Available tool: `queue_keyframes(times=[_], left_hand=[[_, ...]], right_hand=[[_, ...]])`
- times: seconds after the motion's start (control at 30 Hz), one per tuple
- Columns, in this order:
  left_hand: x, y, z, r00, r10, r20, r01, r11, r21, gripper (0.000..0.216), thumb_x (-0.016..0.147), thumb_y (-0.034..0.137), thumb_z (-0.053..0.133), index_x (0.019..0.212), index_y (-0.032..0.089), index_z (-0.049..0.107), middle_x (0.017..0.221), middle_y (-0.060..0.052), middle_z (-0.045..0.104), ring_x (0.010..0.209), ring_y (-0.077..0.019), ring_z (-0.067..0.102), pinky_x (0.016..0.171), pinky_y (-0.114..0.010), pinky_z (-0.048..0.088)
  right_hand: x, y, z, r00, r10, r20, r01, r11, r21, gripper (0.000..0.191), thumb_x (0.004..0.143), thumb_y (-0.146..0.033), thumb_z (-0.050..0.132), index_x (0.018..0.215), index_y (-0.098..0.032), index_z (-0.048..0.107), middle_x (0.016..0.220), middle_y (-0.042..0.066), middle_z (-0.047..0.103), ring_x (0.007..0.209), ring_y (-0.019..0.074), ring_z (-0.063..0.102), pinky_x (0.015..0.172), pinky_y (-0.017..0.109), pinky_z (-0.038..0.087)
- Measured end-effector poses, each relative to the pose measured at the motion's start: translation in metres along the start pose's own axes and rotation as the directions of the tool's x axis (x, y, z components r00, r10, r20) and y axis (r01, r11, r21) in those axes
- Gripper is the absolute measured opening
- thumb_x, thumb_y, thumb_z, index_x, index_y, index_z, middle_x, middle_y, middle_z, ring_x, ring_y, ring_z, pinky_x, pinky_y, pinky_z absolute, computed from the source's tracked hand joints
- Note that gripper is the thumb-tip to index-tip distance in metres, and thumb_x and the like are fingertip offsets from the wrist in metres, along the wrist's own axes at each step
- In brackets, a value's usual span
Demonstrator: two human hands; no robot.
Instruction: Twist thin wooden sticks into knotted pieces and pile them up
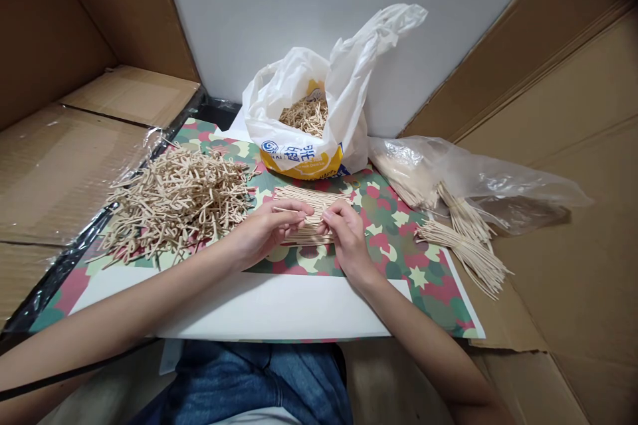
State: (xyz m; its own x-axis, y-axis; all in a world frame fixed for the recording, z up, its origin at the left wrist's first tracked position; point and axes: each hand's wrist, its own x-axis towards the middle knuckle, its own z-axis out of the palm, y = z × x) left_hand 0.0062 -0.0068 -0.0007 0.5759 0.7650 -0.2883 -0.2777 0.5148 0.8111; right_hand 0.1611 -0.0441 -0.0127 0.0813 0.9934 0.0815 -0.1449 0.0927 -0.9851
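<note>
My left hand (269,229) is closed in a pinch on a thin pale strand (285,210), whose end sticks out to the left. Close beside it, my right hand (345,229) pinches thumb against forefinger, with a small pale tip showing between them; whether it belongs to the same strand I cannot tell. Under both hands lies a flat layer of straight strands (314,196), side by side and partly hidden by the fingers. A tangled heap of bent and looped strands (184,202) spreads to the left of my left hand.
A white plastic bag (299,139) stands open behind the hands, with more strands inside. At the right, a clear plastic bag (478,172) lies near bundles of straight strands (463,252). Cardboard (568,212) flanks the camouflage-patterned sheet (423,305). White paper (279,305) lies at the front.
</note>
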Motion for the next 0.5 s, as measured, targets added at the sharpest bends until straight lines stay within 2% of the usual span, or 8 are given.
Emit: queue_keyframes(times=[0.1, 0.17, 0.23, 0.3, 0.4, 0.5], left_hand=[[-0.001, 0.007, -0.002, 1.000, 0.010, 0.001, -0.010, 0.998, -0.063, 0.018, 0.066, 0.025, 0.066, 0.079, 0.012, 0.065, 0.064, 0.000, 0.055, 0.060, -0.0071, 0.046, 0.056, -0.018, 0.033], [-0.002, 0.012, -0.005, 0.995, -0.043, 0.094, 0.055, 0.990, -0.129, 0.028, 0.070, 0.038, 0.060, 0.078, 0.011, 0.065, 0.067, -0.002, 0.055, 0.064, -0.0103, 0.048, 0.059, -0.020, 0.036], [-0.002, 0.015, -0.008, 0.970, -0.123, 0.208, 0.149, 0.982, -0.114, 0.034, 0.074, 0.043, 0.053, 0.078, 0.011, 0.065, 0.065, -0.004, 0.054, 0.063, -0.0118, 0.048, 0.060, -0.023, 0.037], [-0.001, 0.014, -0.010, 0.944, -0.189, 0.270, 0.200, 0.980, -0.013, 0.028, 0.076, 0.035, 0.054, 0.075, 0.010, 0.065, 0.064, -0.004, 0.054, 0.059, -0.0105, 0.046, 0.059, -0.022, 0.036], [0.000, 0.011, -0.012, 0.920, -0.243, 0.306, 0.219, 0.969, 0.113, 0.016, 0.073, 0.021, 0.058, 0.068, 0.008, 0.066, 0.060, -0.003, 0.055, 0.054, -0.0080, 0.043, 0.055, -0.021, 0.033], [0.001, 0.011, -0.013, 0.914, -0.237, 0.330, 0.224, 0.972, 0.076, 0.013, 0.069, 0.020, 0.063, 0.066, 0.008, 0.065, 0.057, -0.002, 0.053, 0.054, -0.0078, 0.043, 0.054, -0.021, 0.033]], right_hand=[[0.003, -0.002, -0.004, 0.999, -0.040, -0.022, 0.040, 0.999, 0.014, 0.016, 0.078, -0.024, 0.054, 0.063, -0.019, 0.051, 0.053, -0.005, 0.054, 0.053, 0.0079, 0.050, 0.054, 0.020, 0.037], [0.005, -0.004, -0.008, 0.999, -0.033, 0.001, 0.033, 0.999, 0.041, 0.016, 0.076, -0.023, 0.054, 0.062, -0.019, 0.051, 0.054, -0.005, 0.053, 0.053, 0.0078, 0.050, 0.054, 0.020, 0.038], [0.007, -0.006, -0.011, 0.999, -0.013, 0.052, 0.009, 0.997, 0.077, 0.014, 0.075, -0.024, 0.055, 0.062, -0.019, 0.051, 0.055, -0.005, 0.052, 0.050, 0.0075, 0.050, 0.051, 0.020, 0.038], [0.007, -0.007, -0.011, 0.996, -0.012, 0.093, 0.002, 0.995, 0.103, 0.013, 0.073, -0.023, 0.055, 0.062, -0.019, 0.052, 0.056, -0.005, 0.052, 0.049, 0.0073, 0.051, 0.049, 0.020, 0.038], [0.007, -0.007, -0.011, 0.993, -0.013, 0.120, -0.001, 0.994, 0.112, 0.012, 0.073, -0.022, 0.056, 0.062, -0.019, 0.053, 0.055, -0.005, 0.053, 0.050, 0.0074, 0.051, 0.050, 0.019, 0.038], [0.006, -0.007, -0.011, 0.993, -0.001, 0.114, -0.012, 0.994, 0.108, 0.012, 0.074, -0.022, 0.055, 0.063, -0.019, 0.052, 0.054, -0.005, 0.053, 0.051, 0.0078, 0.051, 0.051, 0.020, 0.038]])
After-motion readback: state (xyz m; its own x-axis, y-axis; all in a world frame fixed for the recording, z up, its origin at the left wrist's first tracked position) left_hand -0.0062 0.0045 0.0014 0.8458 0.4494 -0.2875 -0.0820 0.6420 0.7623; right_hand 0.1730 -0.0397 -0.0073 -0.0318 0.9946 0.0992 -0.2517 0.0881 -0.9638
